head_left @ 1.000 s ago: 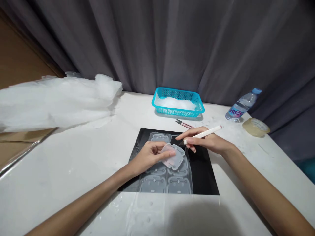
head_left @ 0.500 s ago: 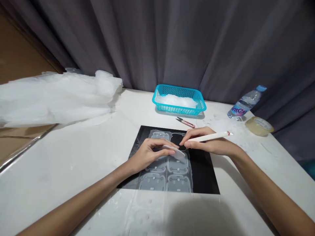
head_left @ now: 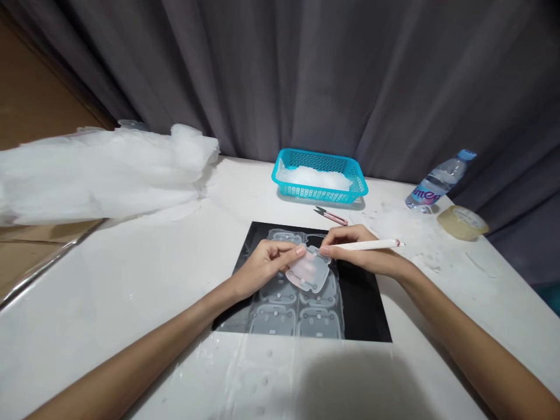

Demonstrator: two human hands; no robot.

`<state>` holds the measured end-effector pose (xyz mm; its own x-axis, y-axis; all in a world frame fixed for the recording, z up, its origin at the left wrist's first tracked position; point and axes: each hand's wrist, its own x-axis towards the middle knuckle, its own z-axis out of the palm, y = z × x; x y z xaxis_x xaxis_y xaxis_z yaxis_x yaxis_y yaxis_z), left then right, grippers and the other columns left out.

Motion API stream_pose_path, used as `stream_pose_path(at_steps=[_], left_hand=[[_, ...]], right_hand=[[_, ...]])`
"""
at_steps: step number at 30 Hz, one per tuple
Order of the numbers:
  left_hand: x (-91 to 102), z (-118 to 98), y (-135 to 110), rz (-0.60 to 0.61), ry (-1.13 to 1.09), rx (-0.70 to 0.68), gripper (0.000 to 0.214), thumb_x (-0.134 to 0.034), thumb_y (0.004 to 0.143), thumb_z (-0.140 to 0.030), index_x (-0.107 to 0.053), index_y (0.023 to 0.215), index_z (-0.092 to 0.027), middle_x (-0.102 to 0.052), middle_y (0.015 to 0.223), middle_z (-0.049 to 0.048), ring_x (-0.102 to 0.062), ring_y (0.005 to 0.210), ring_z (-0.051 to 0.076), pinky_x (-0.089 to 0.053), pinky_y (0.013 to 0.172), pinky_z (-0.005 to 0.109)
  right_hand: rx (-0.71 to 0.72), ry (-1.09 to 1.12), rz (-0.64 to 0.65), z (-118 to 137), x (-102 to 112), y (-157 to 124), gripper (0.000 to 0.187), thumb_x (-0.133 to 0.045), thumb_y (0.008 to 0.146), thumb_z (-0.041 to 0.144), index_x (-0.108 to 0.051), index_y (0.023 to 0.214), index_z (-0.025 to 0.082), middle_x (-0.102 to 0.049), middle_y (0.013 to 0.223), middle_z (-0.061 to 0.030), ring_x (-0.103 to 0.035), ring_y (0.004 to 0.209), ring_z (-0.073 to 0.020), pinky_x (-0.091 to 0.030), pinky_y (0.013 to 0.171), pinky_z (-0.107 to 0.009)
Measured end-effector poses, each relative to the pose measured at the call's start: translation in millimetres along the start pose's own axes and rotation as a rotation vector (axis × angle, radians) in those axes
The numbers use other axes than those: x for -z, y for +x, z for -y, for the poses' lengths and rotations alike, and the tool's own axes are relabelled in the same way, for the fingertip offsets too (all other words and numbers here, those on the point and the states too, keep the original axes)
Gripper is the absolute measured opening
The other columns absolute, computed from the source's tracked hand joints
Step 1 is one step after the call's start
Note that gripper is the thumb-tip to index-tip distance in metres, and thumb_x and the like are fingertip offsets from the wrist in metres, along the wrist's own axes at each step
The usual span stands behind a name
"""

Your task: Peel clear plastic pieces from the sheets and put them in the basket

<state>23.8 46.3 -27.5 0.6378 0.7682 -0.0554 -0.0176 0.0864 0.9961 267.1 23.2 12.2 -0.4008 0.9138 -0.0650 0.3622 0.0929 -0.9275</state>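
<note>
Left hand (head_left: 266, 262) holds a translucent plastic cut-out piece (head_left: 308, 270), fingers clamped on its upper left edge, the piece tilted up above a black cutting mat (head_left: 363, 303). Right hand (head_left: 363, 254) grips a slim white craft knife (head_left: 367, 245), fingers closed round the forward end, shaft lying nearly level and pointing right; its tip meets the piece's top edge, right beside the left fingertips. Under the piece, on the mat, lies a clear plastic sheet (head_left: 293, 318) moulded in rows of the same rounded shape, running off the mat's near edge onto the white worktop (head_left: 131, 291). Both forearms rest low across the worktop. Behind the mat: small pink-handled snips (head_left: 331, 216), then a turquoise basket (head_left: 319, 175) with white plastic pieces inside. Right, far edge: a water bottle (head_left: 437, 181) lying tilted, a roll of clear tape (head_left: 462, 222) near it, pale scraps scattered between. Left: a heap of translucent plastic sheeting (head_left: 100, 172). Grey curtain (head_left: 306, 76) behind.
</note>
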Motion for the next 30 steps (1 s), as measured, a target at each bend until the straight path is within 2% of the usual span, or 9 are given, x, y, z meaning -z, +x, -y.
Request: stream_pose_path(at_steps=[5, 10, 16, 18, 20, 23, 25, 29, 30], left_hand=[[2.5, 0.7, 1.5, 0.036, -0.074, 0.029, 0.042, -0.065, 0.098, -0.048, -0.079, 0.081, -0.012, -0.07, 0.069, 0.0029, -0.06, 0.058, 0.011, -0.049, 0.057, 0.023], [4.5, 3.1, 0.7, 0.069, -0.115, 0.072, 0.044, -0.062, 0.099, -0.05, -0.081, 0.09, -0.011, -0.078, 0.08, 0.0091, -0.072, 0.07, 0.019, -0.058, 0.07, 0.031], [5.3, 5.9, 2.0, 0.12, -0.177, 0.109, 0.06, -0.051, 0.101, -0.062, -0.08, 0.094, -0.01, -0.079, 0.082, 0.0148, -0.076, 0.076, 0.024, -0.058, 0.075, 0.034], [4.9, 2.8, 1.1, 0.112, -0.071, 0.079, 0.066, -0.042, 0.104, -0.063, -0.079, 0.097, -0.009, -0.079, 0.084, 0.0147, -0.075, 0.079, 0.024, -0.058, 0.075, 0.035], [6.9, -2.4, -1.8, 0.103, 0.078, 0.035, 0.063, -0.039, 0.106, -0.06, -0.078, 0.103, -0.011, -0.079, 0.094, 0.0138, -0.074, 0.09, 0.025, -0.057, 0.084, 0.038], [17.7, -9.5, -9.3, 0.122, 0.392, -0.07, 0.043, -0.06, 0.1, -0.053, -0.072, 0.125, -0.02, -0.073, 0.126, 0.01, -0.067, 0.118, 0.028, -0.049, 0.106, 0.042], [29.0, -11.4, -14.0, 0.131, 0.627, -0.137, 0.055, -0.072, 0.093, -0.052, -0.06, 0.142, -0.028, -0.061, 0.146, 0.0087, -0.056, 0.135, 0.03, -0.041, 0.117, 0.046], [49.8, -10.5, -18.0, 0.128, 0.898, -0.187, 0.07, -0.072, 0.091, -0.058, -0.049, 0.151, -0.03, -0.048, 0.159, 0.0104, -0.042, 0.148, 0.034, -0.034, 0.124, 0.053], [53.2, -10.0, -18.2, 0.131, 0.931, -0.186, 0.073, -0.071, 0.091, -0.06, -0.047, 0.152, -0.029, -0.046, 0.16, 0.0111, -0.041, 0.148, 0.035, -0.034, 0.123, 0.055]], right_hand=[[0.003, 0.043, 0.011, -7.3, 1.0, 1.3, 0.024, -0.073, 0.091, 0.041, -0.075, 0.085, 0.018, -0.071, 0.081, -0.0015, -0.064, 0.077, -0.0157, -0.049, 0.071, -0.027], [0.007, 0.078, 0.029, -10.7, 1.5, 2.4, 0.027, -0.074, 0.09, 0.044, -0.074, 0.085, 0.017, -0.07, 0.08, -0.0015, -0.062, 0.075, -0.0155, -0.049, 0.07, -0.027], [-0.002, 0.077, 0.051, -13.9, 1.3, 2.7, 0.029, -0.074, 0.09, 0.046, -0.073, 0.085, 0.017, -0.068, 0.081, -0.0012, -0.06, 0.076, -0.0152, -0.046, 0.07, -0.027], [-0.003, 0.075, 0.056, -13.6, 1.4, 1.8, 0.029, -0.073, 0.091, 0.046, -0.073, 0.085, 0.017, -0.067, 0.08, -0.0009, -0.059, 0.076, -0.0149, -0.045, 0.068, -0.026], [0.001, 0.056, 0.059, -11.5, 3.6, 2.2, 0.03, -0.073, 0.091, 0.046, -0.072, 0.084, 0.017, -0.067, 0.08, -0.0008, -0.059, 0.076, -0.015, -0.044, 0.068, -0.026], [0.024, -0.009, 0.047, -5.6, 14.1, 10.9, 0.031, -0.073, 0.089, 0.048, -0.072, 0.083, 0.017, -0.068, 0.081, -0.0014, -0.06, 0.076, -0.0158, -0.045, 0.07, -0.027], [0.077, -0.082, -0.068, -1.3, 25.9, 24.3, 0.031, -0.071, 0.09, 0.047, -0.072, 0.081, 0.017, -0.069, 0.081, -0.0017, -0.061, 0.076, -0.0167, -0.045, 0.07, -0.028], [0.223, -0.336, -0.635, 1.6, 48.7, 57.3, 0.028, -0.063, 0.095, 0.044, -0.074, 0.089, 0.019, -0.074, 0.093, -0.0051, -0.065, 0.087, -0.0219, -0.046, 0.08, -0.034], [0.233, -0.415, -0.709, 0.3, 51.4, 62.9, 0.029, -0.062, 0.096, 0.045, -0.074, 0.09, 0.02, -0.074, 0.095, -0.0058, -0.065, 0.089, -0.023, -0.045, 0.082, -0.036]])
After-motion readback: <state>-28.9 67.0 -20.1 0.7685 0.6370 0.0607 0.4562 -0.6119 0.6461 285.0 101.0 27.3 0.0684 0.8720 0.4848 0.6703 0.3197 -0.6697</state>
